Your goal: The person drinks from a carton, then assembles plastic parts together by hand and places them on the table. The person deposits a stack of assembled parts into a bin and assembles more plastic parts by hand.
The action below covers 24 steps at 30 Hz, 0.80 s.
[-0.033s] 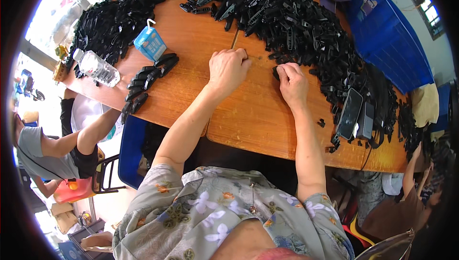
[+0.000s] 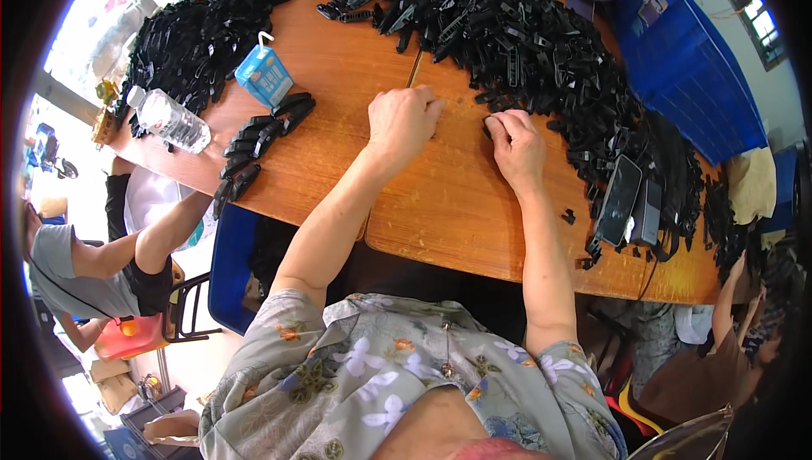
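Left hand unmoved; lettered carton

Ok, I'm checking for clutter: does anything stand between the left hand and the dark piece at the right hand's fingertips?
Nothing visible stands between the left hand and the dark piece at the right hand; wooden tabletop shows in the gap.

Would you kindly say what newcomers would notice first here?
Probably the large heap of small black plastic parts along the far right of the brown wooden table. Next come the bare left hand and right hand at its middle, and the boxy blue drink carton left of them.
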Each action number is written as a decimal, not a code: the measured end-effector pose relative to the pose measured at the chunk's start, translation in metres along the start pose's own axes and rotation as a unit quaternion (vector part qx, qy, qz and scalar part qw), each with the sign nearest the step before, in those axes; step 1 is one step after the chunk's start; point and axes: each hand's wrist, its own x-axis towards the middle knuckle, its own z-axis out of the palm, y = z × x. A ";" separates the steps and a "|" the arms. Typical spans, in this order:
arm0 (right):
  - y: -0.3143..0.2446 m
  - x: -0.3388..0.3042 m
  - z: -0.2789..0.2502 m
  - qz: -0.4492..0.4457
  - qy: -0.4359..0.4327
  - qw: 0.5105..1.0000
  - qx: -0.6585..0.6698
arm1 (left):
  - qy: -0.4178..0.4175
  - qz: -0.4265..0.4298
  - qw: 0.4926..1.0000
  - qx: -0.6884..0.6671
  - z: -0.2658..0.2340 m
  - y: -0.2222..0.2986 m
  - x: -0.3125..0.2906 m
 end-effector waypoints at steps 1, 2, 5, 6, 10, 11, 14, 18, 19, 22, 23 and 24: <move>-0.004 0.000 -0.001 0.006 -0.011 1.000 -0.002 | -0.016 -0.032 0.999 0.026 -0.002 0.001 0.001; -0.004 -0.001 0.000 -0.036 -0.002 0.999 -0.031 | 0.012 -0.025 1.000 0.005 0.000 -0.009 0.001; -0.002 -0.002 0.000 -0.049 -0.005 0.997 -0.054 | 0.057 -0.037 0.997 0.029 -0.008 -0.024 0.009; -0.002 -0.003 -0.001 -0.045 -0.007 0.997 -0.055 | 0.019 -0.058 0.998 0.012 -0.012 -0.027 0.010; -0.006 -0.002 -0.002 -0.009 -0.019 1.000 -0.021 | -0.021 0.063 0.990 -0.122 -0.024 -0.043 0.010; -0.008 -0.002 -0.002 0.007 -0.031 0.999 -0.010 | -0.021 0.060 0.991 -0.121 -0.026 -0.046 0.009; -0.011 -0.002 -0.002 0.002 -0.036 0.999 -0.002 | -0.125 0.086 0.977 -0.152 -0.031 -0.043 0.009; -0.010 -0.002 -0.002 -0.003 -0.025 1.000 -0.009 | -0.208 0.044 0.966 -0.147 -0.037 -0.041 0.009; -0.012 -0.001 -0.002 -0.011 -0.029 1.000 -0.001 | -0.232 0.096 0.960 -0.124 -0.038 -0.042 0.009; -0.024 0.000 -0.007 -0.009 -0.057 0.997 0.046 | -0.231 0.102 0.964 -0.090 -0.034 -0.038 0.007; -0.031 0.000 -0.008 0.000 -0.082 0.993 0.084 | -0.232 0.101 0.963 -0.091 -0.033 -0.037 0.006; -0.036 0.000 -0.008 0.002 -0.083 0.993 0.084 | -0.214 0.104 0.967 -0.094 -0.031 -0.036 0.005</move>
